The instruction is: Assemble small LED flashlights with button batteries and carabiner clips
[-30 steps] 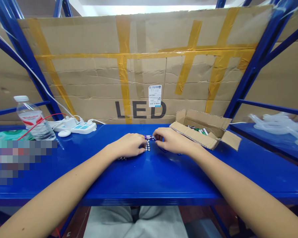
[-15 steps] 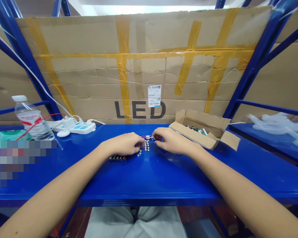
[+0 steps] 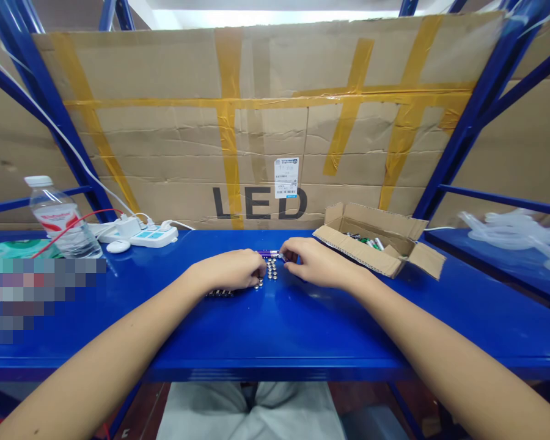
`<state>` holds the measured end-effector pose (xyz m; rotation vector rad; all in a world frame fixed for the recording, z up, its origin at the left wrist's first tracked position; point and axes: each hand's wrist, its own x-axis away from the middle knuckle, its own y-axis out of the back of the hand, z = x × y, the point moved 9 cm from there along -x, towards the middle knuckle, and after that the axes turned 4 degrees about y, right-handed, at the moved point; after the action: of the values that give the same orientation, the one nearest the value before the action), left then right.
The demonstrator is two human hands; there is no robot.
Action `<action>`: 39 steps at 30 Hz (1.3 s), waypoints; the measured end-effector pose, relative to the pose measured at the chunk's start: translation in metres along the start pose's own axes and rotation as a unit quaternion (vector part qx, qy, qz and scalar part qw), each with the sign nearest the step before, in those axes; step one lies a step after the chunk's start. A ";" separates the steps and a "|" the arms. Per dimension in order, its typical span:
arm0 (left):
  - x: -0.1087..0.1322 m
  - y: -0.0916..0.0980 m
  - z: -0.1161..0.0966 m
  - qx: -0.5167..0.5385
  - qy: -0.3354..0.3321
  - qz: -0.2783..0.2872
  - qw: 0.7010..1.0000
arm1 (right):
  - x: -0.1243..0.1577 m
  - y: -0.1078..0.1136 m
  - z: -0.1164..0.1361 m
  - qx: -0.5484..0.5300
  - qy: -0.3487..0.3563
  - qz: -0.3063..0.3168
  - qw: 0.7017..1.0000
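Note:
My left hand (image 3: 233, 270) is closed, its fingertips bent down over small silver discs (image 3: 272, 269) that look like button cells and stand in short rows on the blue table. What those fingertips pinch, if anything, is hidden. A slim purple metal tube (image 3: 267, 253) with a silver end, like a penlight, lies level just behind the discs. At its right end, my right hand (image 3: 307, 261) is closed, thumb and index finger pinching the silver tip. Partly under my left wrist lies a row of several dark, shiny tubes (image 3: 220, 293).
An open cardboard box (image 3: 371, 260) with several small cylinders inside stands at the right. On the left are a water bottle (image 3: 64, 223), a white power strip (image 3: 153, 235) and a small white round case (image 3: 118, 246). A taped cardboard sheet (image 3: 178, 146) closes off the back.
My left hand has dropped slightly lower over the discs and covers a bit more of the dark tubes. The right hand stays almost still at the purple tube's end.

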<state>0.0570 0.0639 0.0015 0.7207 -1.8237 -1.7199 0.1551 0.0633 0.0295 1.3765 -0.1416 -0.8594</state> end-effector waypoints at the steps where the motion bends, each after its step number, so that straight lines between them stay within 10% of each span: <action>1: 0.000 0.000 0.000 0.004 -0.003 0.001 1.000 | 0.000 0.000 0.000 0.001 0.000 0.002 1.000; 16: 0.002 0.000 0.000 0.017 0.044 0.031 0.998 | 0.000 0.000 0.002 -0.004 0.001 0.002 1.000; 26: 0.008 0.049 -0.009 -0.003 0.009 -0.290 0.957 | -0.003 0.004 -0.019 -0.089 -0.056 -0.076 0.992; 39: 0.014 0.052 -0.020 -0.013 -0.032 -0.313 0.949 | -0.007 0.006 -0.019 -0.261 -0.053 -0.118 0.956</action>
<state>0.0602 0.0423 0.0544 1.3555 -1.7139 -2.1647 0.1637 0.0821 0.0332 0.8586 0.1652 -1.0798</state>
